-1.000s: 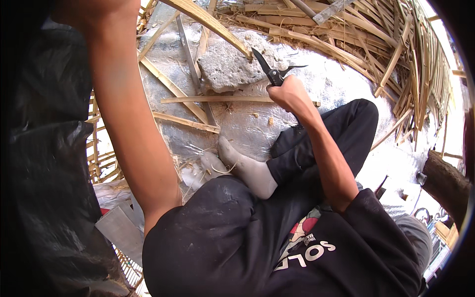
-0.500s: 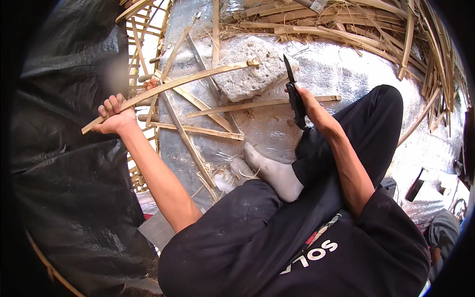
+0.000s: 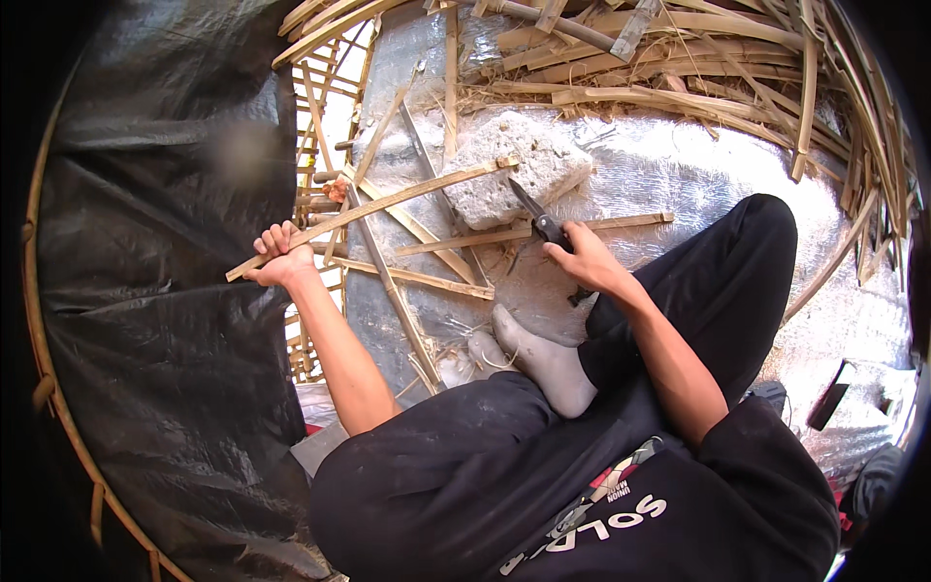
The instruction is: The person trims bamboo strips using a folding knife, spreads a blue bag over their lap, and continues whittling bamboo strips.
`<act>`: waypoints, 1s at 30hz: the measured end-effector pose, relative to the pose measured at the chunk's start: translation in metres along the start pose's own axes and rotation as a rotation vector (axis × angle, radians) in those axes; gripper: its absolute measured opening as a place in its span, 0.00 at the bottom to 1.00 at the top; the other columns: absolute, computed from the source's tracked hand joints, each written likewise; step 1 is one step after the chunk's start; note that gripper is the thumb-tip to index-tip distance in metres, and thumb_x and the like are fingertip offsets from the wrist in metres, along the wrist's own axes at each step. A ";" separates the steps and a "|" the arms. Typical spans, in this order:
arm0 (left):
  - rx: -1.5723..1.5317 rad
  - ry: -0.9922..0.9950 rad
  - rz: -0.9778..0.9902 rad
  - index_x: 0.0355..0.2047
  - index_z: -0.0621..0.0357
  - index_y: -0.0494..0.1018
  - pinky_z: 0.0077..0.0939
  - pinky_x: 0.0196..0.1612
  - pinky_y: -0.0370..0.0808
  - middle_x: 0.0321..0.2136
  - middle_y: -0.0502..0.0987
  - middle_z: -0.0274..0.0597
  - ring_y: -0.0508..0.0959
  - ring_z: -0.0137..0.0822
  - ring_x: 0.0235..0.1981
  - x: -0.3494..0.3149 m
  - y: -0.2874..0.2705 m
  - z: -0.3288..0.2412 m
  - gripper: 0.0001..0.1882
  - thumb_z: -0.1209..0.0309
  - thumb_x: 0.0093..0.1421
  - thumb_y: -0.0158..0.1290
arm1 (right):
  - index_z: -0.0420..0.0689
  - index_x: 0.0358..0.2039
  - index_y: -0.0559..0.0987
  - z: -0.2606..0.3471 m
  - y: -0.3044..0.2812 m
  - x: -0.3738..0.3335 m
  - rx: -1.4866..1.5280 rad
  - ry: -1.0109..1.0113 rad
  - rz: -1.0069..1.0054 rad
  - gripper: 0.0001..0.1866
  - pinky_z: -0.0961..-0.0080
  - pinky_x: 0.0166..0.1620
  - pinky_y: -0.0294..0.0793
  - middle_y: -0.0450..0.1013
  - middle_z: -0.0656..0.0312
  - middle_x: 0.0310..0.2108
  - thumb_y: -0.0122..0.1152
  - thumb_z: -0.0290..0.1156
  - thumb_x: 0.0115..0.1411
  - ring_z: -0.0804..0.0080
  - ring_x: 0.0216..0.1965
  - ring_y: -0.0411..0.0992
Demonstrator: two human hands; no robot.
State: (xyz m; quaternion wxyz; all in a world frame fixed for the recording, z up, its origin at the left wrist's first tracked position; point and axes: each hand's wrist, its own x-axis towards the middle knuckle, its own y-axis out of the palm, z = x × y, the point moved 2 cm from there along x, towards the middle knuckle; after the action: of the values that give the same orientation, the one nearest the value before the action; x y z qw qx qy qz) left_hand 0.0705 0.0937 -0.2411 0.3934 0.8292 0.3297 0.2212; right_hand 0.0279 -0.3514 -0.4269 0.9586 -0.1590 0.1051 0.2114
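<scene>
My left hand [image 3: 279, 255] is closed around the near end of a long bamboo strip [image 3: 407, 194]. The strip slants up and to the right, its far end over a rough pale stone block [image 3: 533, 160]. A black folding knife [image 3: 550, 229] with its blade out is gripped in my right hand [image 3: 594, 258]. The blade points up and left, its tip just below the strip's far end; whether they touch I cannot tell. Beneath the knife, another bamboo strip [image 3: 635, 222] lies across the floor against the stone's near side.
Several loose strips [image 3: 388, 281] lie left of the stone on the silvery floor sheet [image 3: 669, 160]. A large pile of split bamboo [image 3: 669, 68] curves along the back and right. Black plastic sheeting [image 3: 165, 320] hangs at the left beside a bamboo lattice [image 3: 325, 107]. My socked feet [image 3: 548, 364] are near the middle.
My right hand has moved left, and the knife has swung from nearly upright to tilted toward the strip's far end. My left hand keeps its hold. The whole view has shifted slightly.
</scene>
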 end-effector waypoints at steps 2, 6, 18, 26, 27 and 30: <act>-0.006 0.014 -0.018 0.16 0.50 0.55 0.28 0.22 0.48 0.11 0.48 0.30 0.46 0.29 0.14 -0.001 0.002 -0.001 0.41 0.26 0.63 0.20 | 0.30 0.43 0.75 0.004 0.004 0.000 -0.022 -0.001 -0.040 0.34 0.54 0.52 0.69 0.71 0.35 0.41 0.63 0.56 0.59 0.40 0.46 0.70; -0.019 -0.001 -0.011 0.16 0.50 0.55 0.28 0.22 0.48 0.11 0.48 0.30 0.46 0.29 0.14 -0.001 0.002 0.006 0.41 0.26 0.62 0.19 | 0.30 0.40 0.75 0.009 -0.003 0.004 -0.057 0.048 -0.028 0.30 0.54 0.49 0.69 0.70 0.37 0.40 0.63 0.53 0.62 0.42 0.44 0.70; -0.064 -0.043 0.045 0.16 0.47 0.50 0.26 0.23 0.48 0.11 0.45 0.29 0.47 0.28 0.14 0.008 -0.006 -0.004 0.38 0.27 0.61 0.24 | 0.38 0.48 0.78 0.093 -0.072 -0.011 -0.448 -0.253 -0.636 0.19 0.57 0.46 0.68 0.69 0.46 0.36 0.62 0.39 0.64 0.50 0.41 0.66; 0.019 0.009 -0.167 0.20 0.50 0.56 0.30 0.27 0.57 0.15 0.59 0.35 0.57 0.33 0.19 0.009 -0.006 0.005 0.39 0.27 0.62 0.22 | 0.37 0.41 0.77 0.061 -0.024 0.039 -0.174 -0.335 -0.842 0.14 0.62 0.39 0.69 0.67 0.51 0.35 0.66 0.35 0.62 0.58 0.35 0.69; 0.033 0.002 -0.059 0.23 0.51 0.58 0.31 0.30 0.60 0.19 0.64 0.39 0.60 0.36 0.22 0.015 -0.017 0.000 0.39 0.26 0.62 0.22 | 0.37 0.38 0.78 0.059 -0.028 0.041 -0.195 -0.332 -0.803 0.14 0.64 0.36 0.70 0.69 0.51 0.37 0.66 0.36 0.62 0.60 0.32 0.69; 0.024 0.008 -0.073 0.17 0.48 0.50 0.29 0.25 0.49 0.12 0.46 0.31 0.47 0.29 0.15 0.009 -0.004 0.011 0.39 0.25 0.60 0.22 | 0.32 0.49 0.72 0.034 -0.035 0.028 -0.622 -0.097 -0.736 0.39 0.53 0.54 0.63 0.69 0.45 0.45 0.64 0.61 0.58 0.52 0.50 0.65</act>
State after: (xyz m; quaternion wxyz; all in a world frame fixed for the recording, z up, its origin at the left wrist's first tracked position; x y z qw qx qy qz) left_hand 0.0819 0.0964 -0.2498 0.3899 0.8204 0.3639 0.2063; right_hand 0.0730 -0.3591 -0.3942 0.8806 -0.4546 -0.0710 -0.1133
